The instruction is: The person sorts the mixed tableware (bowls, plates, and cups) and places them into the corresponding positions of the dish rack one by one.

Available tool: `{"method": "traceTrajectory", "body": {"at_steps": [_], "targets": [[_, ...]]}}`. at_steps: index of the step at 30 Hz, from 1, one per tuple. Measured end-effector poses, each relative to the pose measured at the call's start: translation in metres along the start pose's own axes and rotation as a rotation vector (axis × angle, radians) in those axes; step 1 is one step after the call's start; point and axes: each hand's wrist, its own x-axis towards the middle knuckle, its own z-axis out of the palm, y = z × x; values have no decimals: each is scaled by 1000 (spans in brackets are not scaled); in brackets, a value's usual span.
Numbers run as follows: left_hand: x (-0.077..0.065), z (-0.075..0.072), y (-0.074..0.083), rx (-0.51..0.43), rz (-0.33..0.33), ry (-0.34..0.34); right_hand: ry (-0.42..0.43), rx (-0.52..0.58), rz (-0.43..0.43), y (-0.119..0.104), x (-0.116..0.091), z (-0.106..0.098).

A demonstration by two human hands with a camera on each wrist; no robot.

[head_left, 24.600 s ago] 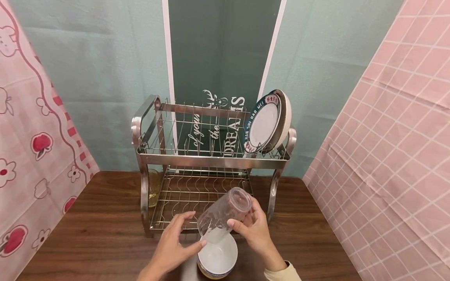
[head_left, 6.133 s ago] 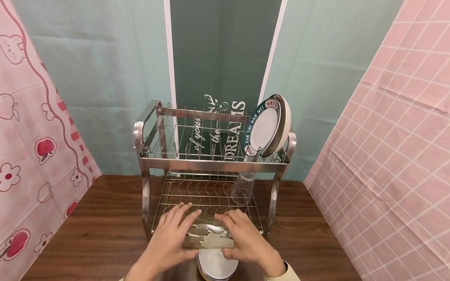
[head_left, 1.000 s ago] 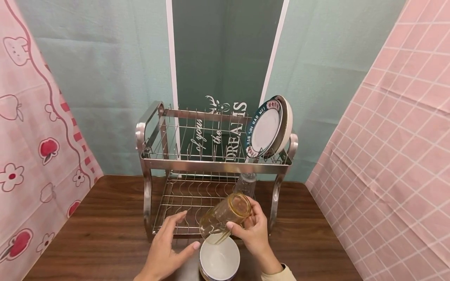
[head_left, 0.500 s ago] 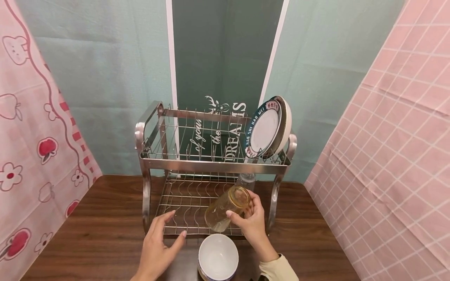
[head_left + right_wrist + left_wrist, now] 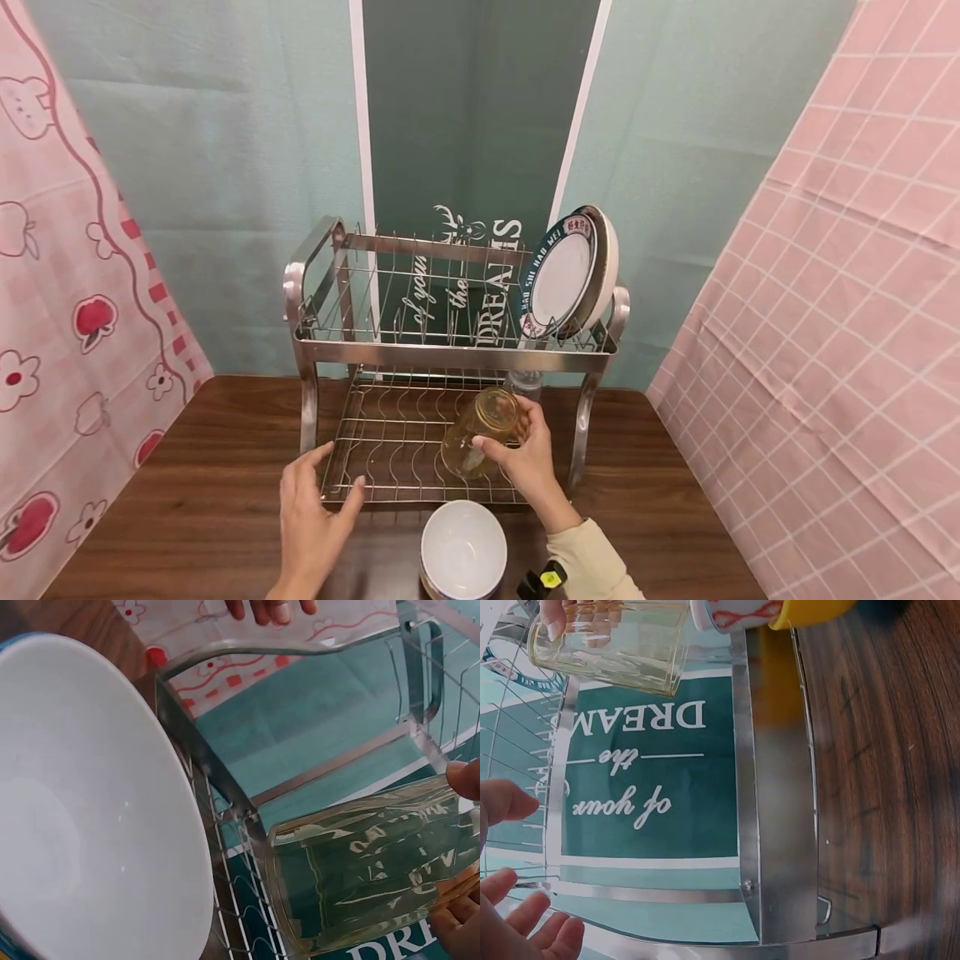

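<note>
My right hand point(image 5: 536, 467) grips a yellowish drinking glass point(image 5: 468, 442) over the front of the rack's lower tier. The glass is tilted, its narrower end up and to the right; in the right wrist view its ribbed side point(image 5: 367, 870) fills the lower right. I cannot tell whether it touches the wires. My left hand point(image 5: 311, 517) holds nothing, its fingers spread near the rack's front left corner. A white bowl point(image 5: 463, 550) stands before the rack, on top of something yellow point(image 5: 814, 611) seen in the left wrist view. Behind the yellowish glass, a clear glass point(image 5: 525, 382) is partly hidden.
The two-tier metal dish rack point(image 5: 457, 357) stands on a brown wooden table point(image 5: 675, 533). On its upper tier, at the right, lean a blue-rimmed plate point(image 5: 558, 279) and a pale bowl point(image 5: 611, 267). Patterned cloths hang behind and at both sides.
My right hand has carried the yellowish glass from above the white bowl forward and slightly left over the lower tier. My left hand has drawn away to the left.
</note>
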Motion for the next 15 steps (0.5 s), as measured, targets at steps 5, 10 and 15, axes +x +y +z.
{"method": "traceTrajectory", "body": {"at_steps": [5,10,15], "targets": [[2,1,-9,12,5,57,1,-47,19,5,6,5],[4,4,-20,13,33,100,-1,-72,21,11,11,7],[7,6,-27,11,1,102,1,-96,10,14,17,8]]}}
